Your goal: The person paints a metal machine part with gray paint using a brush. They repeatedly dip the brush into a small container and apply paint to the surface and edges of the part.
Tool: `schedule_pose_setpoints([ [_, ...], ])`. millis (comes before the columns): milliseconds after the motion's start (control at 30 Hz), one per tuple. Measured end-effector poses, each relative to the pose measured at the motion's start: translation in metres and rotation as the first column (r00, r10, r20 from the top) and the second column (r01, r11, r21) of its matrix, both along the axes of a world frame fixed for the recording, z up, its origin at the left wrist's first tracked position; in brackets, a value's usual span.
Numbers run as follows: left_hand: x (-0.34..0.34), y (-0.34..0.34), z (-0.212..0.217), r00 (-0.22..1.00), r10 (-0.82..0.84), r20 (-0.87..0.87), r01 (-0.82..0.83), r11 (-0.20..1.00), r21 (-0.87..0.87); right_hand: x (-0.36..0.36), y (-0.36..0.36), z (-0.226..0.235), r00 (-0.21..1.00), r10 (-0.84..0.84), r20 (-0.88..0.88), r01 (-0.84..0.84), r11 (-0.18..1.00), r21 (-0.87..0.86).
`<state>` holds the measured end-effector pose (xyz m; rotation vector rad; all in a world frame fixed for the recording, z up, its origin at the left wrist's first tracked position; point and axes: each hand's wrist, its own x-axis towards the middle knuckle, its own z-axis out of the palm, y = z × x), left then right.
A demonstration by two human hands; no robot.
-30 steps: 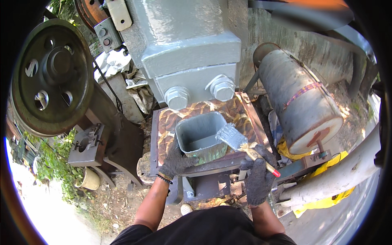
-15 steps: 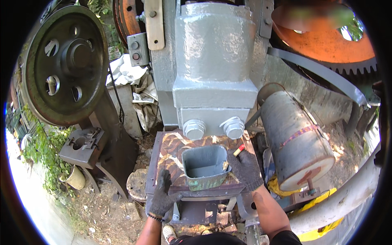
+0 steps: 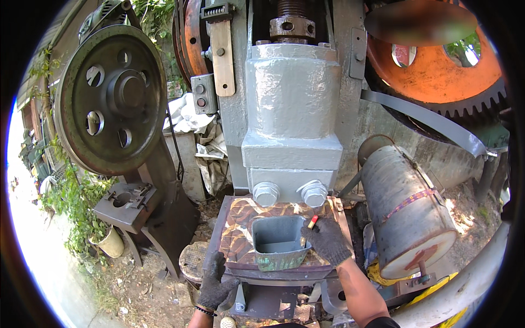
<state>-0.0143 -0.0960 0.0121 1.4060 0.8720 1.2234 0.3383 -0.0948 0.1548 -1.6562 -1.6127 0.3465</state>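
My right hand [image 3: 328, 240], in a dark knit glove, closes around a small brush [image 3: 312, 222] with a red and yellow handle end. The brush's lower end is at the right rim of a rectangular plastic tub [image 3: 280, 261], whose inside is coated with grey paint. That tub sits on a brown-patterned sheet [image 3: 235, 218] over the press bed. My left hand [image 3: 217, 284], gloved too, has its fingers stretched up and thumb apart, beside the bed's front left corner, holding nothing. Just above the tub is the grey-painted press ram [image 3: 292, 109] with two large bolts.
A dark flywheel machine [image 3: 112, 101] stands at the left, with a stool-like round top [image 3: 194, 261] near the bed. At the right lie a grey metal cylinder [image 3: 407, 210] and a thick pale pipe [image 3: 465, 290]. An orange gear wheel [image 3: 432, 71] is at the upper right.
The view has tilted up, so the scene sits lower and more of the press top shows. My right hand keeps the brush at the tub's right rim; my left hand stays open.
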Motion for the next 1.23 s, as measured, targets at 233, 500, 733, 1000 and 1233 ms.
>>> schedule_pose_setpoints([
  [233, 0.015, -0.005, 0.002, 1.000, 0.031, -0.002, -0.031, 0.999, 0.028, -0.003, -0.003, 0.002, 1.000, 0.012, 0.022, -0.014, 0.994, 0.112],
  [500, 0.008, -0.024, -0.010, 0.995, 0.098, -0.017, -0.098, 0.995, 0.001, -0.008, -0.051, 0.029, 0.977, -0.204, 0.054, 0.204, 0.979, 0.014],
  [733, -0.016, -0.033, -0.031, 0.973, 0.039, -0.228, -0.023, 0.997, 0.069, 0.031, -0.137, -0.027, 0.965, -0.183, 0.188, 0.229, 0.937, -0.264],
  [1000, 0.034, 0.060, -0.010, 0.932, -0.249, -0.263, 0.302, 0.935, 0.188, -0.048, -0.238, -0.157, 0.951, -0.070, 0.302, 0.256, 0.728, -0.636],
  [1233, 0.089, 0.118, 0.029, 0.830, -0.449, -0.330, 0.532, 0.815, 0.231, -0.160, -0.288, -0.164, 0.934, -0.314, 0.168, 0.326, 0.561, -0.761],
])
